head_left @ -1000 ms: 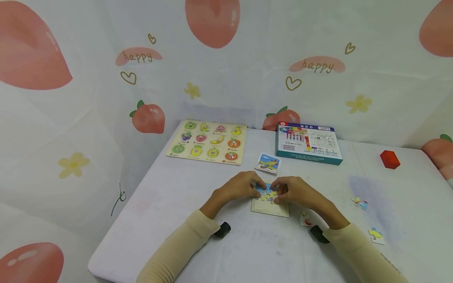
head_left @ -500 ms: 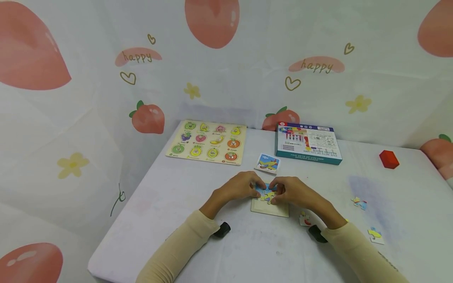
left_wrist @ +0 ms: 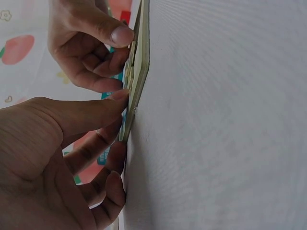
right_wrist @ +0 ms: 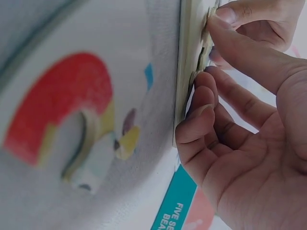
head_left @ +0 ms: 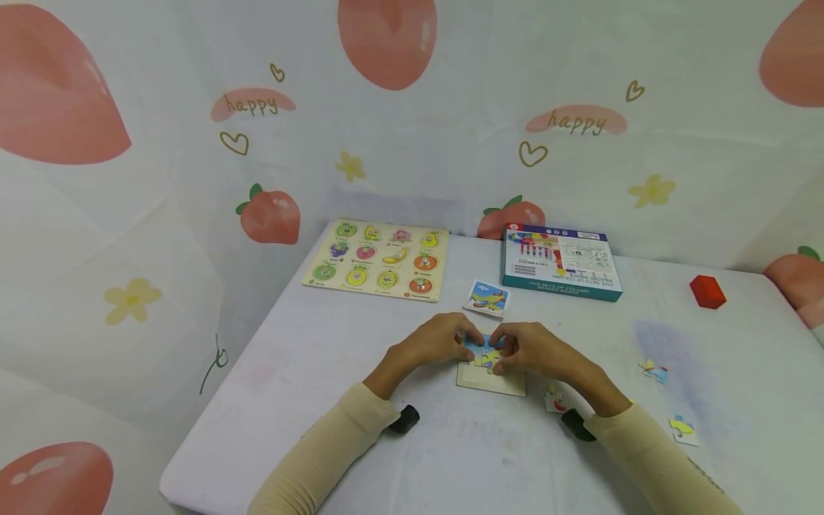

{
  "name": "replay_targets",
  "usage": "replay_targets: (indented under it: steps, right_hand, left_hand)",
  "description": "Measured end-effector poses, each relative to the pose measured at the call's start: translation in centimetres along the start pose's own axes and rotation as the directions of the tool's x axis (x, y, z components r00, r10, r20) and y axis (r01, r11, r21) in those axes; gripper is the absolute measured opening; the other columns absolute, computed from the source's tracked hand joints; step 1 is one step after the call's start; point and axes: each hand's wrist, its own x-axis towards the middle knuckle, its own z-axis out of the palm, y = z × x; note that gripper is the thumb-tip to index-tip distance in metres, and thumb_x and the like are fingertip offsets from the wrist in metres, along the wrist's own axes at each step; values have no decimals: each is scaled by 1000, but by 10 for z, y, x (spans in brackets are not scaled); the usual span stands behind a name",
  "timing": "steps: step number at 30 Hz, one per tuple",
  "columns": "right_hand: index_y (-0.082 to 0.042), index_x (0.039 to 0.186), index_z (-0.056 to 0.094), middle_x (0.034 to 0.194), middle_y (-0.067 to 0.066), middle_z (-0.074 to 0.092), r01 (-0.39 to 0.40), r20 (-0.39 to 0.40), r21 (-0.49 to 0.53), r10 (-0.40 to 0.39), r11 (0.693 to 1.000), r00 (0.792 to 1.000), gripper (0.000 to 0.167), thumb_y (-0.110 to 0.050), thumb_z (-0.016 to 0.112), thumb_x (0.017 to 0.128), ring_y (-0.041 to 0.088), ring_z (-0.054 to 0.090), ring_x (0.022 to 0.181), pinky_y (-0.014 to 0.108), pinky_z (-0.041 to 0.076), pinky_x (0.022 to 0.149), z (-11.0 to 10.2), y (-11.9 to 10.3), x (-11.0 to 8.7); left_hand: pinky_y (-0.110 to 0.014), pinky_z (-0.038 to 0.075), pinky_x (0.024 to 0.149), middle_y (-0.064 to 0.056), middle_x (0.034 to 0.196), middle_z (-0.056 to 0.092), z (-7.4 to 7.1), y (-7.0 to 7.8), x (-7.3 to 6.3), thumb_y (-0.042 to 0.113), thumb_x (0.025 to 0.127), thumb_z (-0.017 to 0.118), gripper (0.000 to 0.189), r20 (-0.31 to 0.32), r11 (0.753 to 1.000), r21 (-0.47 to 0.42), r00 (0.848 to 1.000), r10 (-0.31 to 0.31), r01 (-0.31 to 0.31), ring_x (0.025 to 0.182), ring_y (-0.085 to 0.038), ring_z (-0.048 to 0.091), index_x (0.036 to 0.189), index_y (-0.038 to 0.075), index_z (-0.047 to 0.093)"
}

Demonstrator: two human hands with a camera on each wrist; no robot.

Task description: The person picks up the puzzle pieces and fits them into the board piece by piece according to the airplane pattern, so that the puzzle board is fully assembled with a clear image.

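A small wooden jigsaw board point(head_left: 492, 384) lies on the table, its upper part filled with blue and yellow puzzle pieces and its lower strip bare. From the left, my left hand point(head_left: 439, 339) grips the board's edge, thumb on the pieces and fingers along the rim. My right hand point(head_left: 537, 348) pinches a yellow puzzle piece point(head_left: 491, 359) on the board between thumb and fingers; they partly hide it. In the right wrist view, the right hand's point(right_wrist: 244, 139) lower fingers curl beside the board edge point(right_wrist: 184, 62). A loose red-and-white puzzle piece point(head_left: 554, 400) lies near the right wrist.
Behind the board lies an airplane picture card point(head_left: 487, 298). Further back are a fruit puzzle board point(head_left: 380, 259) and a teal-edged box point(head_left: 561, 261). To the right are two loose puzzle pieces point(head_left: 654, 370), point(head_left: 683, 430) and a red block point(head_left: 707, 291).
My right hand has shifted slightly left with the yellow puzzle piece, which now sits closer against the pieces beside it. The left hand has stayed in place.
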Motion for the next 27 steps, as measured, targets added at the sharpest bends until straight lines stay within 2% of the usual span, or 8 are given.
replay_targets:
  steps: [11,21,27]
  right_hand:
    - [-6,117,72,83,1,62,8,2,7,-8,1000,1000,36,-24,87,90,17,57,81,31,48,74,2,-1,1]
    - [-6,120,72,86,1,63,20,-7,1,-20,1000,1000,35,-23,85,92,17,57,83,30,50,76,1,1,-2]
    - [-6,118,71,85,0,62,32,-16,0,-32,999,999,33,-21,84,92,16,57,81,28,49,72,0,4,-2]
  left_hand:
    - [-24,48,87,2,121,72,1,0,0,12,93,83,27,-4,1000,-1,1000,3,-3,101,-10,58,120,13,81]
    - [-26,49,92,4,120,72,1,0,1,19,94,83,26,2,1000,2,1000,-6,6,105,-9,59,120,15,81]
    - [-26,49,88,9,106,69,5,4,4,29,94,84,17,-18,998,56,1000,-16,17,98,-7,57,106,19,82]
